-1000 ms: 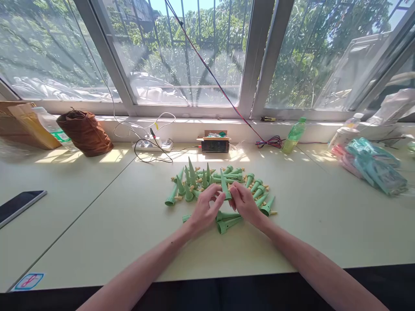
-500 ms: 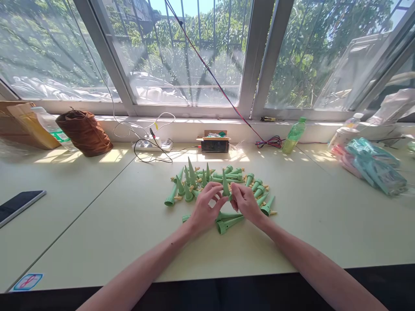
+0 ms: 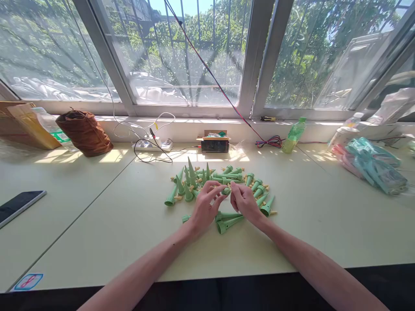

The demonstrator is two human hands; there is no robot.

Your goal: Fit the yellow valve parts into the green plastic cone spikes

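My left hand [image 3: 207,203] pinches a green plastic watering spike [image 3: 225,190] between thumb and fingertips, its round end turned toward me. Against the spike's right side, my right hand [image 3: 244,199] is closed, thumb and forefinger pinched on its small tan valve, which they mostly cover. Around both hands lie several more green spikes with tan valves. Some stand point up at the left [image 3: 191,172]; others lie in a row at the right [image 3: 258,190]. Two spikes [image 3: 229,224] rest on the table below my hands.
Behind the spikes is a small open box [image 3: 215,144]. A power strip [image 3: 152,146] with cables, a brown bag [image 3: 84,131] and a phone [image 3: 21,206] are to the left. To the right are a green bottle [image 3: 294,135] and plastic-wrapped packs [image 3: 372,166].
The held spike has tipped from point-up to lying end-on toward me. Both hands stay in nearly the same place, and the other spikes have not moved.
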